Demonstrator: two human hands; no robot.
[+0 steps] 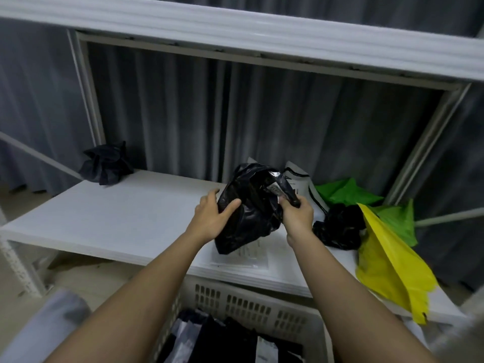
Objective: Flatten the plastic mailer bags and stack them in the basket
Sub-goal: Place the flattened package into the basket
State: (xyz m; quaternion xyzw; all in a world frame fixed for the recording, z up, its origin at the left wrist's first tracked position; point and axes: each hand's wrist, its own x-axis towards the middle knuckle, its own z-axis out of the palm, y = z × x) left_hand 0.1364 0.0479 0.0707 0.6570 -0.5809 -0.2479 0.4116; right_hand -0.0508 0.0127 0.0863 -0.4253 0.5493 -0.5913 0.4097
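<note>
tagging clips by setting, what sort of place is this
Probably a packing or storage room: white metal shelving, crumpled mailer bags along the shelf, a plastic basket of flattened ones below.

Both hands hold a crumpled black plastic mailer bag point(248, 208) above the white shelf board point(117, 218). The left hand point(212, 218) grips its left side, and the right hand point(297, 214) pinches its upper right edge. To the right lie a white mailer bag point(301, 179), a small crumpled black bag point(337, 226), a green bag point(351, 192) and a yellow bag point(387, 263). A dark bag point(106, 163) sits at the back left. Below, a white perforated plastic basket point(248, 307) holds flat bags.
</note>
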